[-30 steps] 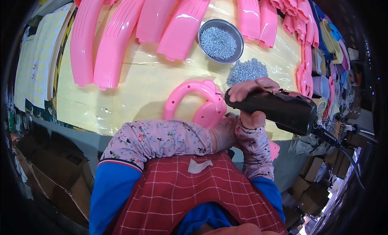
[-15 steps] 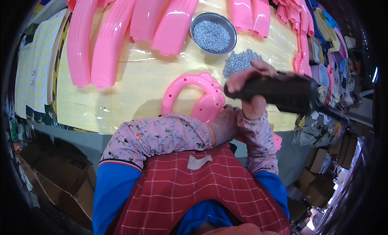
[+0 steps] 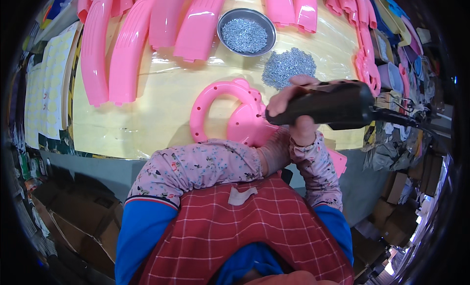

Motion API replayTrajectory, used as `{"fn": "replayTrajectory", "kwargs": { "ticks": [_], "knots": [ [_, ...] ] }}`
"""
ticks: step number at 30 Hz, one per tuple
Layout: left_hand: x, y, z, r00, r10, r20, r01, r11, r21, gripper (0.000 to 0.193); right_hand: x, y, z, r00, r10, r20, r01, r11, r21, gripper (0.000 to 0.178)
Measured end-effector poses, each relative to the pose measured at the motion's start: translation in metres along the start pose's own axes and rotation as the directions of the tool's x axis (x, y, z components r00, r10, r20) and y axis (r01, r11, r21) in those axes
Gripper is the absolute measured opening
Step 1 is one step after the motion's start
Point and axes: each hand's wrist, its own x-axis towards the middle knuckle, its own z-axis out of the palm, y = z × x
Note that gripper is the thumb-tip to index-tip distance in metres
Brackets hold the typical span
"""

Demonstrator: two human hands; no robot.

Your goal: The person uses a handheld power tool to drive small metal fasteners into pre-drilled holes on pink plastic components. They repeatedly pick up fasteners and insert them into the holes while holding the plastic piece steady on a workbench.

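Note:
My right hand [image 3: 298,108] is closed around a black electric screwdriver [image 3: 333,106], held nearly level with its cord running off right. Its tip end meets the right side of a pink plastic ring-shaped part [image 3: 198,108], close to one of several small screw holes. That part lies on the table, with a broad rounded lobe inside the ring. My left hand [image 3: 275,150], in a striped covering, is at the part's lower right edge; its fingers are mostly hidden under my right hand and the screwdriver.
Beyond the part stand a grey metal bowl [image 3: 221,37] of small screws and a loose screw pile [image 3: 289,68]. Long curved pink pieces [image 3: 128,64] line the far side, and more pink parts [image 3: 364,45] heap at right. Sticker sheets [image 3: 51,84] lie left; cardboard boxes [image 3: 73,211] are below.
The view has shifted slightly, moving the bowl and screws up and left in the picture. The screwdriver's tip end is now lower, against the pink part's right side.

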Motion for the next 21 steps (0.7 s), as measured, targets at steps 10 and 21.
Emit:
{"fn": "replayTrajectory", "kwargs": {
  "ticks": [10,21],
  "knots": [
    [0.006,0.002,0.029,0.964,-0.093,-0.25,-0.049,0.858,-0.511,0.035,-0.053,-0.027,-0.016,0.993,-0.016,-0.113,0.013,0.999,-0.03,0.068],
    [0.002,-0.005,-0.009,0.96,0.177,-0.216,-0.208,0.969,-0.132,0.024,-0.025,-0.036,-0.032,0.999,0.02,-0.025,-0.019,0.999,0.029,0.091]
  ]
}}
